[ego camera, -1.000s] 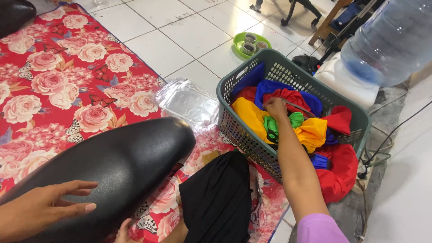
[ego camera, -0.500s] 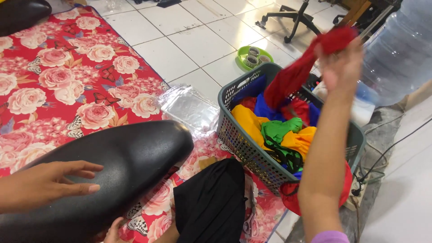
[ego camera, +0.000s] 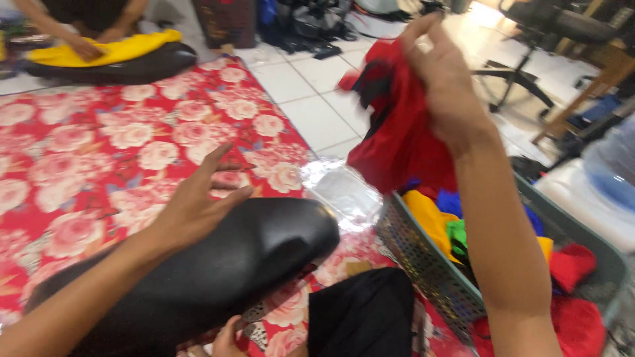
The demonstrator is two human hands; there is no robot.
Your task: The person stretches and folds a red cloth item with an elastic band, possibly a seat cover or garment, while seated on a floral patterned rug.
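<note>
Red cloth (ego camera: 403, 132) is pinched in right hand (ego camera: 443, 79), above the basket (ego camera: 423, 261). Left hand (ego camera: 195, 205) rests open on black seat (ego camera: 218, 271) left of the basket; lift the cloth clear of the rim, I'd say.

Floor and far side

A flowered red mat (ego camera: 99, 152) covers white tiles (ego camera: 311, 99); a yellow cloth (ego camera: 106, 49) lies far off, an office chair (ego camera: 529, 39) opposite.

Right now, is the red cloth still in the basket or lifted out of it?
Out. The right hand holds the red cloth bunched in the air above the grey basket.
</note>
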